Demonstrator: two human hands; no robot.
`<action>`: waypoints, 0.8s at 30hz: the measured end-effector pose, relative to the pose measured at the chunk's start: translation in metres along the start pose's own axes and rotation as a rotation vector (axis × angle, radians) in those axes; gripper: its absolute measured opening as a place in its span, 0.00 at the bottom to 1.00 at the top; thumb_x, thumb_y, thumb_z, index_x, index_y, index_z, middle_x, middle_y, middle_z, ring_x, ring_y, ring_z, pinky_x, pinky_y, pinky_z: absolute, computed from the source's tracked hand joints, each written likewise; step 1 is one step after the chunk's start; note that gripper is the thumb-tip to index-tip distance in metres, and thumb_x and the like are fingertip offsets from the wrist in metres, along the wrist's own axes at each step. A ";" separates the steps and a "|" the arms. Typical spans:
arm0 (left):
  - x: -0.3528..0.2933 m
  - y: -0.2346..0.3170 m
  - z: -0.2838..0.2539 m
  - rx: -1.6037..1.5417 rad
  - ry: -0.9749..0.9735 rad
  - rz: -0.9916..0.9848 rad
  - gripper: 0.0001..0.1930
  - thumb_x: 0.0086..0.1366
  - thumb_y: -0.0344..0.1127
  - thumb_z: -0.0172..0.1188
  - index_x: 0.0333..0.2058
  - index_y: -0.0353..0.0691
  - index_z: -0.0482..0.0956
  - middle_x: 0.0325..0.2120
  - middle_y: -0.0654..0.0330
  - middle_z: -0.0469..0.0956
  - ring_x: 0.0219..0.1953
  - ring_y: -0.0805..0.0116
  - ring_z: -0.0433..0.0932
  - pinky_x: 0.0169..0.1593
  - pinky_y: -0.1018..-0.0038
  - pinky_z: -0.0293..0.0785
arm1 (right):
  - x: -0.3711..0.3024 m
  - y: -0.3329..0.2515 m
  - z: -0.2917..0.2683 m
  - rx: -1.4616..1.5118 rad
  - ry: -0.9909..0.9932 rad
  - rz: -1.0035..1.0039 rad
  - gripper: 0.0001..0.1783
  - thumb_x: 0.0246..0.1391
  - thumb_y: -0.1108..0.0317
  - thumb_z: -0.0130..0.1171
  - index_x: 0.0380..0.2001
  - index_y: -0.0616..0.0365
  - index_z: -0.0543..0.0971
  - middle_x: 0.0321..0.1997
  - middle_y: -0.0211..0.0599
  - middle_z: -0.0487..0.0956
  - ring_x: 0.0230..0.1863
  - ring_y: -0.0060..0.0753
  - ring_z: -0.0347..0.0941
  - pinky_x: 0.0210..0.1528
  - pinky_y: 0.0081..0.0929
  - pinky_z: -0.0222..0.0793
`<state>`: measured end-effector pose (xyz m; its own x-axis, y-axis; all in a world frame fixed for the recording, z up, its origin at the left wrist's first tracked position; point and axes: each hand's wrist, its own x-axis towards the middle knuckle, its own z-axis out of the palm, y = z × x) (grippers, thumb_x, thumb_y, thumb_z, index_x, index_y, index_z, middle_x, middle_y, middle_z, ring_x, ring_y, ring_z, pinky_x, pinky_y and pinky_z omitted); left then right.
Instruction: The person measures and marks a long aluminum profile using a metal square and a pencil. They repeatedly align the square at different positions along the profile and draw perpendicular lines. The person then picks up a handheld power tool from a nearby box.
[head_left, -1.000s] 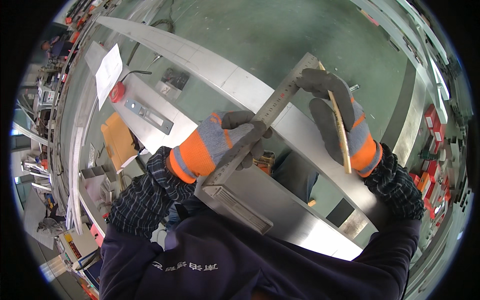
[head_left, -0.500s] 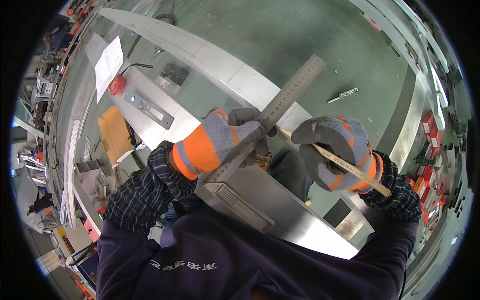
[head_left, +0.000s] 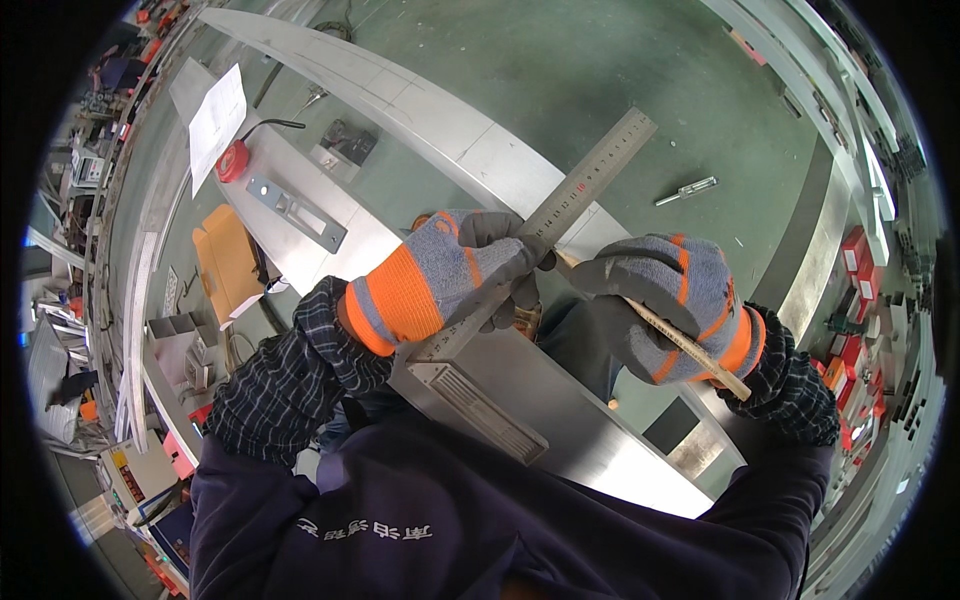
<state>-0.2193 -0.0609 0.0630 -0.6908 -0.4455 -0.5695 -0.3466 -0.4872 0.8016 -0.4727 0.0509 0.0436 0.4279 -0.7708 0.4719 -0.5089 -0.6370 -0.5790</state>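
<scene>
My left hand (head_left: 440, 270), in a grey and orange work glove, grips a steel ruler (head_left: 590, 180) between thumb and fingers. The ruler slants from the corner of a metal box-shaped piece (head_left: 560, 390) up over a long pale metal beam (head_left: 440, 125). In my right hand (head_left: 670, 305), gloved alike, is a wooden carpenter's pencil (head_left: 690, 348). Its tip end points left, close to the ruler's edge beside my left fingers; whether it touches metal I cannot tell. A slotted strip (head_left: 480, 410) shows on the near end of the box-shaped piece.
To the left, a second metal beam (head_left: 360, 235) bears a slotted lock plate (head_left: 297, 213), a red tape roll (head_left: 232, 161) and a paper sheet (head_left: 217, 128). An open cardboard box (head_left: 225, 262) lies beside it. On the green floor is a screwdriver (head_left: 687, 190). Metal profiles (head_left: 850, 110) line the right side.
My right hand has shifted slightly left, and the pencil's back end has swung left and a little down. The left hand and ruler stay nearly in place.
</scene>
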 end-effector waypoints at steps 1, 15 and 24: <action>0.000 -0.001 -0.001 -0.011 -0.004 -0.002 0.15 0.74 0.39 0.62 0.50 0.34 0.83 0.28 0.60 0.83 0.23 0.73 0.81 0.28 0.77 0.79 | 0.000 0.000 -0.001 0.020 -0.006 0.003 0.20 0.49 0.74 0.69 0.48 0.59 0.82 0.42 0.43 0.85 0.39 0.46 0.85 0.39 0.36 0.81; -0.001 -0.004 -0.001 0.022 -0.040 0.033 0.21 0.77 0.48 0.57 0.53 0.35 0.80 0.30 0.63 0.83 0.26 0.76 0.80 0.29 0.79 0.78 | -0.003 0.002 0.000 0.108 0.011 0.051 0.19 0.54 0.74 0.68 0.49 0.58 0.79 0.44 0.43 0.83 0.39 0.43 0.83 0.42 0.31 0.82; 0.000 -0.004 -0.001 0.067 -0.035 0.044 0.20 0.77 0.48 0.58 0.52 0.35 0.81 0.29 0.62 0.83 0.25 0.76 0.80 0.28 0.79 0.77 | 0.000 0.001 0.004 0.060 0.073 0.009 0.18 0.50 0.76 0.67 0.46 0.59 0.79 0.43 0.44 0.84 0.39 0.45 0.84 0.42 0.33 0.82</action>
<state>-0.2175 -0.0594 0.0594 -0.7276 -0.4387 -0.5273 -0.3559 -0.4157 0.8370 -0.4706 0.0502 0.0407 0.3668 -0.7766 0.5123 -0.4656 -0.6300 -0.6216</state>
